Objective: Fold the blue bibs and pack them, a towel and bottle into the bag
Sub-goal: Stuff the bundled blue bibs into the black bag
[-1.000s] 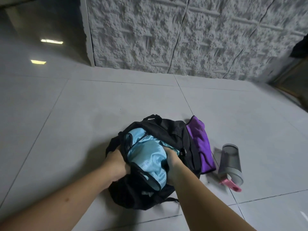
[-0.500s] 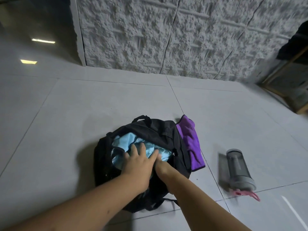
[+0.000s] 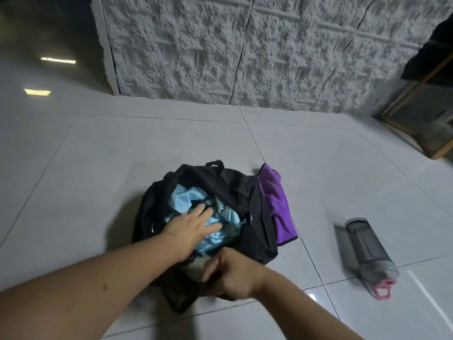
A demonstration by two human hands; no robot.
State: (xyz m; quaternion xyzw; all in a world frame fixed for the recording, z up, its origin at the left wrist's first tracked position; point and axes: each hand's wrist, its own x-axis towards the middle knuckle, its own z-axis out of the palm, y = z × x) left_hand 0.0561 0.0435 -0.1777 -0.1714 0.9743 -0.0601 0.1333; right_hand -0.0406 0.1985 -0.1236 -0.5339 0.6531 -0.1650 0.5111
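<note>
A black bag [image 3: 245, 192] lies open on the tiled floor with light blue bibs [image 3: 186, 197] bunched in its mouth. My left hand [image 3: 191, 229] lies flat on the bibs, fingers straight, pressing them into the bag. My right hand [image 3: 230, 276] grips the bag's near rim at the opening, fingers curled. A purple towel [image 3: 277, 204] lies on the floor against the bag's right side. A grey bottle [image 3: 367, 251] with a pink loop on its cap lies on its side further right.
A rough white textured wall [image 3: 245, 50] runs across the back. A wooden-framed piece of furniture [image 3: 421, 119] stands at the far right. Glossy grey floor tiles [image 3: 73, 168] surround the bag.
My left hand moved from gripping the bag's left edge to pressing flat on the bibs. My right hand drew back to the near rim. The bibs sit deeper in the bag.
</note>
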